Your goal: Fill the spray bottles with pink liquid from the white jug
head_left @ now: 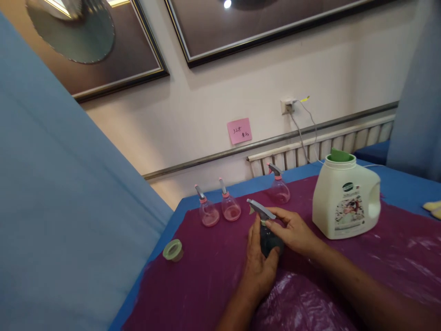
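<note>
Head view shows the left hand (257, 269) cupping a dark spray bottle (269, 240) over the purple sheet (203, 280) while the right hand (294, 231) grips it near the spray head (262, 209), though a slack hold on its rounded body could let it tip.

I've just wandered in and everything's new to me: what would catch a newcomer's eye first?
Probably the big cream jug on the purple sheet, at the picture's right, with something green in its open mouth. Next, left of the jug, the left hand and right hand hold a dark spray bottle. Three clear spray bottles with pink collars stand farther back, nearer the wall.
</note>
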`<state>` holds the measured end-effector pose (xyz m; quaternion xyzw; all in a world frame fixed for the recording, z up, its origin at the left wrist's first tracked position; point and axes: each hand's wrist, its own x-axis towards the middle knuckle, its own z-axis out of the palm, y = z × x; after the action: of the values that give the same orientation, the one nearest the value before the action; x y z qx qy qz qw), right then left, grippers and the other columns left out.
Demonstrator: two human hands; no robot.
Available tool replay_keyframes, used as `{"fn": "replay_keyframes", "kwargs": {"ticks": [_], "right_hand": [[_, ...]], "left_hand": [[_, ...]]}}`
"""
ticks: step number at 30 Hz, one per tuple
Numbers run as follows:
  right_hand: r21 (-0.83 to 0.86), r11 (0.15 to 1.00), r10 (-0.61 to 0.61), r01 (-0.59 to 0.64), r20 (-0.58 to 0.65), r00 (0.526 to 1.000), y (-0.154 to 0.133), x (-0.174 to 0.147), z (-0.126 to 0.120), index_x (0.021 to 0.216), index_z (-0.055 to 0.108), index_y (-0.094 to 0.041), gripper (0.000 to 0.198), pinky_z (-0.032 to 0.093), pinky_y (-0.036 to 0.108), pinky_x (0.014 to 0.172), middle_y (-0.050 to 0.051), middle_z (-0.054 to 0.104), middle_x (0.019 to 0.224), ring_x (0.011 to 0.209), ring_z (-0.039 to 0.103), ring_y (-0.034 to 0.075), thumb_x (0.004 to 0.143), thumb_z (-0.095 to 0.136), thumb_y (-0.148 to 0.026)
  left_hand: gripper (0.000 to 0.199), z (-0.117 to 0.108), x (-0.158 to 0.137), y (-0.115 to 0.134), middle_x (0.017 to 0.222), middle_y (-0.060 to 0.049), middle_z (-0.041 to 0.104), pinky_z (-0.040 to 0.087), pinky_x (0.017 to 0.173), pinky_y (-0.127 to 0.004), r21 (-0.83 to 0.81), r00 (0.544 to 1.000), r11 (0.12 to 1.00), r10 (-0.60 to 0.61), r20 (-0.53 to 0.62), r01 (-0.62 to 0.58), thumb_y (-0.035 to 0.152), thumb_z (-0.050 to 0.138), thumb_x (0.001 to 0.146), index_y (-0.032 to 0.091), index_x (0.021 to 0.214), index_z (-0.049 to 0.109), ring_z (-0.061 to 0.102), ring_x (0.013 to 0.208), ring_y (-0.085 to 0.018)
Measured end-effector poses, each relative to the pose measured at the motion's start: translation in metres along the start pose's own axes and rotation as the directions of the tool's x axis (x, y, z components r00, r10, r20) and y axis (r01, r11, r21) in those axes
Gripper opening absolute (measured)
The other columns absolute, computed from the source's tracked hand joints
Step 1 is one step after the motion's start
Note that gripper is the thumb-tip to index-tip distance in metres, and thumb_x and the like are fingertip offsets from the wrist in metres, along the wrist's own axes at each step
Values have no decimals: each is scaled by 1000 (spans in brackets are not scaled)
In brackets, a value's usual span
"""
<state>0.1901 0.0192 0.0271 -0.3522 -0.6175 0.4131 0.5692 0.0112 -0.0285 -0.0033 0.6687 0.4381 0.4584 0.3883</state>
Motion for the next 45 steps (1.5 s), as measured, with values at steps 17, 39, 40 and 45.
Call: {"fn": "replay_keyframes", "kwargs": {"ticks": [17,39,40,45], "right_hand": [[16,998,60,-59,-98,993,-5,6,12,114,81,-23,37,59,45,106,6,84,110,106,76,27,80,86,-39],[-74,996,-52,44,-115,992,-10,-1,5,123,81,-24,35,59,41,106,7,84,119,112,75,25,90,77,-33],[-78,996,-52,43,-115,992,-10,-1,5,123,81,-24,35,59,41,106,7,84,119,112,75,25,90,77,-33],[-78,996,-43,33,-123,991,-10,-1,5,121,81,-24,35,59,42,104,7,83,117,109,75,25,88,79,-35]], "left_hand": [[88,-1,1,1,186,-8,36,29,143,-57,84,1000,996,29,2,-29,29,73,102,37,179,32,33,174,-33],[95,-1,1,5,189,-8,29,28,144,-57,130,1000,991,11,11,-13,22,71,99,35,182,27,26,176,-34],[95,0,1,6,189,-8,30,28,144,-57,130,1000,991,18,12,-19,21,70,99,35,182,27,26,176,-34],[94,0,1,5,189,-7,30,28,144,-58,135,999,990,38,11,-40,21,71,100,37,182,27,27,176,-34]]}}
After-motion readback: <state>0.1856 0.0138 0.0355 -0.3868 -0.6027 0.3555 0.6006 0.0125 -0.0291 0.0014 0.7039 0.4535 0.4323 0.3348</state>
